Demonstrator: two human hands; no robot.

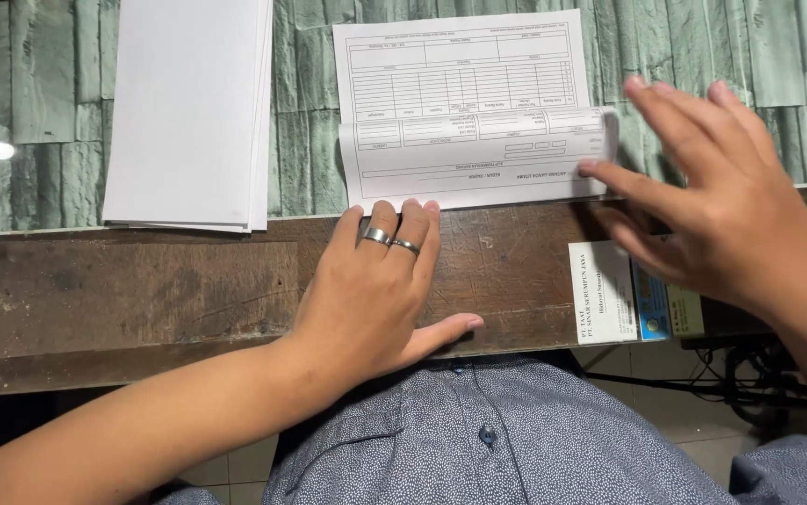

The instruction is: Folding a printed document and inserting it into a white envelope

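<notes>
— Pressing flat, that left hand: fingers together, two rings on them, tips resting on the near edge of the printed form at the lip of the wooden table.

— And the right hand?

— Fingers spread, nothing pinched. The forefinger touches the right end of the folded flap; the others hover above it.

— How would that sheet handle, do you think?

— Light and limp, I'd judge. A single thin sheet, folded over on itself across the middle, lying on the green stone-patterned surface. It would slide easily and crease at a touch. Best held by an edge or corner, with a palm pinning the rest.

— Anything else around?

— A small card at the near right, and a stack of blank white paper to the far left, well apart.
</notes>
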